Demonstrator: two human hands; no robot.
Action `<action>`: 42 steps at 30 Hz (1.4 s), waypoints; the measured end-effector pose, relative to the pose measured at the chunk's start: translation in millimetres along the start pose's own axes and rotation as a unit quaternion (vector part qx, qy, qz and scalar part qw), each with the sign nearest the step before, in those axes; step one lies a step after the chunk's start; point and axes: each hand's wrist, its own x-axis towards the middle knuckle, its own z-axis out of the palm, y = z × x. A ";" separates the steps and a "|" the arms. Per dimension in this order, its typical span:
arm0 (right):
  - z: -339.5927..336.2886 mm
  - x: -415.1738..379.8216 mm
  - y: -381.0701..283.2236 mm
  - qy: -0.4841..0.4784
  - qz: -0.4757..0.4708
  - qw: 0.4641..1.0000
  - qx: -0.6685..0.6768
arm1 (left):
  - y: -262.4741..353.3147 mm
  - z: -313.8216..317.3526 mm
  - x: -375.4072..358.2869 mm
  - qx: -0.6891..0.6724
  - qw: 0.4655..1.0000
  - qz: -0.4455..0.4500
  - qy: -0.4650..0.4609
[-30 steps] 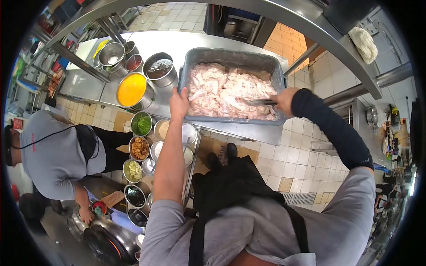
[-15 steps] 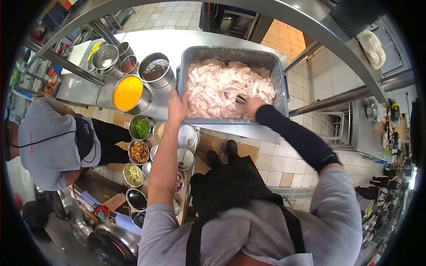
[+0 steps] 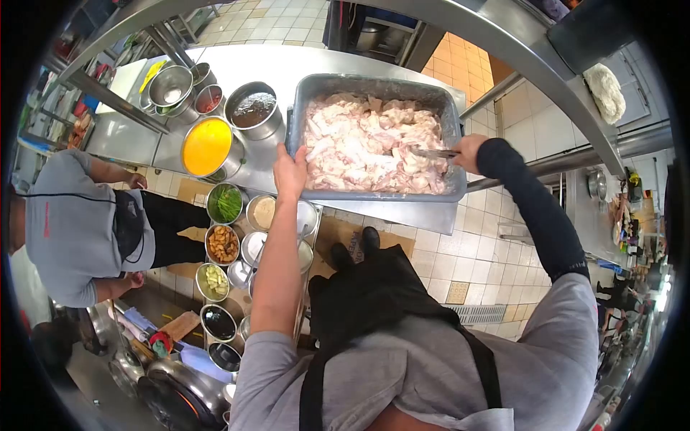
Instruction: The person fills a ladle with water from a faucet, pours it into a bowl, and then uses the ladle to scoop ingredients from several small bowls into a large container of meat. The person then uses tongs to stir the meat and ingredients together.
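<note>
A large grey plastic tub [image 3: 374, 195] full of pale raw chicken pieces [image 3: 359, 147] sits on the steel table. My left hand [image 3: 290, 172] grips the tub's near left edge, the thumb toward the inside. At the opposite side my right hand [image 3: 471, 154], below a black sleeve, is closed around metal tongs [image 3: 435, 152]. The tongs point left over the tub, their tips among the chicken pieces and partly hidden by them.
Left of the tub stand a pot of dark liquid [image 3: 253, 109] and a pot of orange liquid [image 3: 207, 147]. Bowls of green vegetables [image 3: 226, 204], brown pieces [image 3: 222, 244] and other ingredients line a lower counter. A co-worker [image 3: 79, 223] stands at the left. A steel rail [image 3: 503, 18] passes overhead.
My right hand has moved right with the tongs, from over the chicken to the tub's right rim. My left hand stays on the tub's edge. The co-worker's hands now show.
</note>
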 end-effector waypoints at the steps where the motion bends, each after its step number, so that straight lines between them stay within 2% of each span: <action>1: -10.9 -15.6 5.2 0.027 -0.017 0.999 0.010 | 2.5 -2.2 -0.5 -0.008 1.000 -0.007 -0.007; 3: -15.7 -20.0 9.2 0.031 0.035 0.999 0.016 | -3.2 0.6 1.9 0.009 1.000 -0.009 -0.009; 6: 48.0 47.4 52.9 -0.026 0.099 0.995 -0.023 | -11.9 5.2 4.1 0.015 1.000 0.009 0.006; 9: 80.2 73.0 21.3 0.012 -0.106 0.991 -0.087 | -11.0 6.2 6.8 0.023 1.000 0.009 0.015; 11: 93.5 89.3 -12.6 0.013 0.023 0.993 0.118 | -10.0 3.9 1.7 0.033 0.999 -0.004 0.010; 12: 90.1 90.0 -35.5 0.032 -0.109 0.992 0.047 | -6.9 1.6 3.1 0.037 0.999 -0.002 0.003; 13: 85.4 87.6 -58.3 0.052 -0.236 0.970 -0.027 | -1.4 2.1 4.2 0.040 0.999 0.002 -0.003; 15: 99.5 81.0 -105.1 0.042 -0.114 0.982 0.146 | 6.0 2.4 1.2 0.029 1.000 0.002 0.006; 17: 82.0 51.8 -119.4 0.031 -0.108 0.986 0.120 | 12.9 -4.6 -1.2 0.021 1.000 -0.003 0.007; 19: 35.8 8.4 -121.1 0.007 -0.095 0.994 0.062 | 24.0 -11.8 -7.1 0.010 1.000 -0.011 -0.003; 20: 27.4 -5.3 -107.0 0.008 -0.110 0.994 0.014 | 19.3 -10.1 -5.7 0.017 1.000 0.000 0.000; 21: 12.6 -25.2 -100.0 0.040 -0.076 0.996 0.013 | 11.0 -6.2 -2.9 0.024 1.000 0.011 0.005; 23: 2.7 -40.4 -63.8 -0.027 -0.076 0.995 -0.058 | 1.8 -1.6 1.6 0.038 0.999 0.025 0.012; 24: 9.4 -40.7 -44.1 -0.062 -0.044 0.995 -0.059 | -0.8 -0.2 2.5 0.045 0.999 0.027 0.015; 27: 39.1 -36.6 -38.6 -0.054 0.053 0.994 -0.078 | -2.9 -0.3 2.7 0.069 0.997 0.022 -0.017; 28: 66.5 -16.5 -28.5 -0.052 0.077 0.994 -0.051 | -3.0 -2.2 5.5 0.077 0.996 0.020 -0.030; 31: 79.9 31.4 -40.4 0.073 0.139 0.980 0.119 | -13.2 1.3 7.4 0.081 0.996 0.033 -0.031; 33: 98.3 91.4 -49.1 0.122 0.112 0.968 0.188 | -10.6 0.0 6.9 0.064 0.996 0.043 -0.034; 35: 104.3 116.6 -71.1 0.162 0.081 0.960 0.212 | -8.6 -2.4 8.9 0.054 0.997 0.036 -0.039; 37: 93.5 113.8 -94.7 0.111 0.043 0.981 0.153 | -5.2 -1.8 6.8 0.048 0.997 0.011 -0.052; 38: 108.1 118.5 -90.7 0.060 -0.008 0.991 0.118 | -3.6 0.7 7.6 0.050 0.998 0.015 -0.038; 40: 65.3 42.9 -109.7 0.048 -0.023 0.992 0.112 | -7.0 3.7 6.0 0.057 0.998 0.022 -0.012; 42: 41.4 9.1 -87.0 0.019 -0.048 0.996 0.074 | -8.0 4.5 5.4 0.053 0.998 0.036 -0.002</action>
